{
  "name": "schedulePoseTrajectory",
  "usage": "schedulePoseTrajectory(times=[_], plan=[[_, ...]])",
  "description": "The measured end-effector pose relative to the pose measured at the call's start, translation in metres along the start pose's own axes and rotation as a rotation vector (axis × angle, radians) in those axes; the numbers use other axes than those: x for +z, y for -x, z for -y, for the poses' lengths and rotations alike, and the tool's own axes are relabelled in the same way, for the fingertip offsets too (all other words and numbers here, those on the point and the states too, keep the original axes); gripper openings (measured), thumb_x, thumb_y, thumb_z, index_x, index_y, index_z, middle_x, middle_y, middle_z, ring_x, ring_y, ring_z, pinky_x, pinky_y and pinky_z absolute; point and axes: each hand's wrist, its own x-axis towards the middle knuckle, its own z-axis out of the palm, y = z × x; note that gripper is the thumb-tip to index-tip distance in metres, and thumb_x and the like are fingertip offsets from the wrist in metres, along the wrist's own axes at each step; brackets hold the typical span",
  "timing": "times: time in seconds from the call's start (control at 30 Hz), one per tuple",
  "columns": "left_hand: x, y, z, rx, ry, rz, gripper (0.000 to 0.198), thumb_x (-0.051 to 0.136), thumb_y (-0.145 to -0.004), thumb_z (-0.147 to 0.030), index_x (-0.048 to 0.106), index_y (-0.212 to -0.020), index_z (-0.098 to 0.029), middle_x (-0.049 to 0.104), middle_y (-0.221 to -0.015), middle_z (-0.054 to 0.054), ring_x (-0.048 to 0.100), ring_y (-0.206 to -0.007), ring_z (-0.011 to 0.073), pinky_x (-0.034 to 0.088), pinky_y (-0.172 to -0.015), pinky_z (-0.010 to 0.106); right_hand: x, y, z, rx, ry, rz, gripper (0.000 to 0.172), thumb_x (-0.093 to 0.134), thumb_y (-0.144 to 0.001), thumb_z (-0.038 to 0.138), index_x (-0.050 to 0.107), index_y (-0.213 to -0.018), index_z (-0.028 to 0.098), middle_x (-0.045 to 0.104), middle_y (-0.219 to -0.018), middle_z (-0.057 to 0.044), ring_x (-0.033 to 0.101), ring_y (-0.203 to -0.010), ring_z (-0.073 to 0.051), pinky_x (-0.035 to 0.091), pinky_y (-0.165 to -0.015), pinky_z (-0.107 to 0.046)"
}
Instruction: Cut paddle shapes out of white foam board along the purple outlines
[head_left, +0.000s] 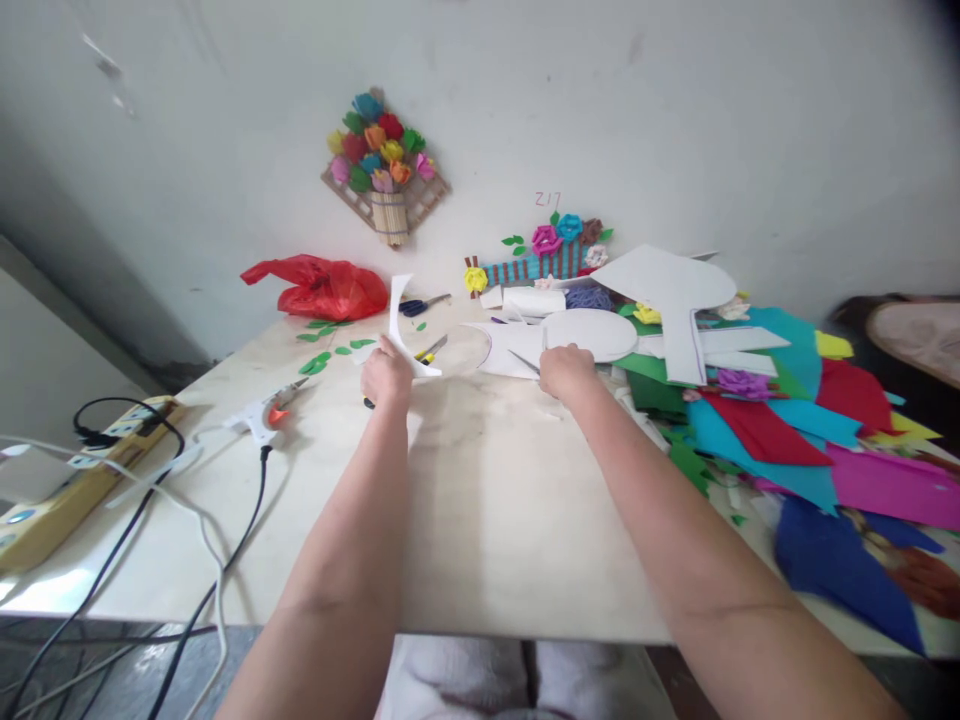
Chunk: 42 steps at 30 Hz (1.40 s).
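Note:
My left hand (387, 374) is closed on a curved white paper strip (401, 325) that stands up from the table. Beside it lies a yellow and black cutter (430, 356). My right hand (568, 372) is closed round a pair of scissors, whose blades (524, 361) point left over a white sheet (514, 347) with a drawn curve. A white oval piece (592, 333) lies just behind my right hand. Dark-handled scissors (422, 306) rest farther back, between the strip and the wall.
A glue gun (264, 415), cables and a power strip (71, 480) are at the left. Green paper leaves (315, 363) and a red bag (330, 287) lie at the back left. Coloured sheets (795, 440) and white cut-outs (675, 300) cover the right. Flower crafts (382, 150) hang on the wall.

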Motion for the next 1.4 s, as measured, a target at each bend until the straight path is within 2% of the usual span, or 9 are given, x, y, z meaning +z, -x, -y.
schedulePoseTrajectory(times=[0.13, 0.23, 0.43, 0.57, 0.67, 0.8, 1.03, 1.23, 1.4], plan=[[-0.015, -0.020, 0.005, -0.135, 0.113, -0.075, 0.064, 0.021, -0.090, -0.055, 0.069, -0.101, -0.014, 0.065, -0.109, 0.023, 0.058, -0.109, 0.0382, 0.043, -0.089, 0.051, -0.001, 0.004, 0.040, -0.114, -0.010, -0.050, 0.035, 0.048, -0.081, 0.017, 0.068, -0.108, 0.008, 0.063, -0.115, -0.022, 0.053, -0.115, -0.032, 0.045, -0.090, -0.039], [-0.026, -0.031, 0.007, -0.189, 0.187, -0.095, 0.071, 0.009, -0.093, -0.050, 0.063, -0.114, -0.010, 0.062, -0.116, 0.025, 0.057, -0.110, 0.0377, 0.044, -0.087, 0.052, 0.018, 0.004, 0.095, -0.482, -0.129, -0.145, 0.045, 0.039, -0.088, 0.027, 0.055, -0.128, 0.010, 0.051, -0.136, -0.015, 0.045, -0.127, -0.026, 0.034, -0.107, -0.036], [-0.044, -0.035, 0.006, -0.232, 0.201, -0.201, 0.075, 0.002, -0.093, -0.049, 0.061, -0.118, -0.011, 0.062, -0.116, 0.023, 0.057, -0.110, 0.0372, 0.045, -0.087, 0.050, 0.061, 0.005, 0.202, -0.848, -0.197, 0.061, 0.057, 0.033, -0.092, 0.033, 0.030, -0.146, 0.016, 0.018, -0.156, -0.008, 0.013, -0.145, -0.025, 0.010, -0.118, -0.044], [-0.047, -0.032, 0.012, -0.226, 0.186, -0.206, 0.070, 0.006, -0.093, -0.048, 0.061, -0.118, -0.014, 0.062, -0.116, 0.022, 0.056, -0.110, 0.0383, 0.044, -0.086, 0.052, 0.067, -0.017, 0.228, -0.828, -0.202, 0.034, 0.052, 0.035, -0.092, 0.031, 0.034, -0.144, 0.025, 0.022, -0.156, -0.002, 0.014, -0.145, -0.023, 0.006, -0.118, -0.046], [-0.043, -0.029, 0.017, -0.202, 0.133, -0.157, 0.071, 0.005, -0.093, -0.048, 0.061, -0.118, -0.012, 0.061, -0.117, 0.023, 0.055, -0.112, 0.0404, 0.041, -0.087, 0.054, 0.067, -0.046, 0.218, -0.645, -0.216, 0.051, 0.061, 0.024, -0.095, 0.043, 0.030, -0.145, 0.009, 0.022, -0.155, -0.012, 0.017, -0.144, -0.025, 0.006, -0.117, -0.051], [-0.033, -0.024, 0.019, -0.130, 0.061, -0.128, 0.065, 0.015, -0.092, -0.051, 0.068, -0.106, -0.015, 0.065, -0.111, 0.021, 0.058, -0.108, 0.0385, 0.041, -0.087, 0.051, 0.069, -0.068, 0.176, -0.387, -0.133, 0.060, 0.069, 0.016, -0.094, 0.050, 0.023, -0.147, 0.006, 0.015, -0.156, -0.013, 0.010, -0.146, -0.024, -0.005, -0.116, -0.050], [-0.014, -0.019, 0.020, 0.046, -0.215, -0.016, 0.059, 0.020, -0.093, -0.047, 0.069, -0.102, -0.014, 0.068, -0.105, 0.021, 0.061, -0.102, 0.0363, 0.044, -0.085, 0.048, 0.072, -0.049, 0.096, -0.269, -0.010, -0.016, 0.070, 0.019, -0.094, 0.050, 0.030, -0.145, 0.004, 0.023, -0.154, -0.015, 0.004, -0.146, -0.025, -0.016, -0.113, -0.050], [-0.008, -0.036, 0.032, 0.024, -0.342, 0.001, 0.058, 0.026, -0.092, -0.051, 0.068, -0.101, -0.011, 0.066, -0.104, 0.025, 0.061, -0.100, 0.0373, 0.043, -0.084, 0.047, 0.061, -0.025, 0.052, -0.344, 0.051, -0.232, 0.054, 0.025, -0.096, 0.041, 0.053, -0.131, 0.011, 0.037, -0.149, -0.012, 0.022, -0.141, -0.029, 0.007, -0.115, -0.053], [-0.001, -0.020, 0.018, 0.221, -0.315, -0.082, 0.051, 0.028, -0.093, -0.048, 0.066, -0.096, -0.015, 0.068, -0.100, 0.020, 0.057, -0.106, 0.0344, 0.043, -0.078, 0.041, 0.030, -0.015, 0.016, -0.054, -0.021, -0.176, 0.040, 0.036, -0.092, 0.029, 0.065, -0.113, 0.009, 0.063, -0.116, -0.021, 0.057, -0.112, -0.029, 0.044, -0.091, -0.039]])
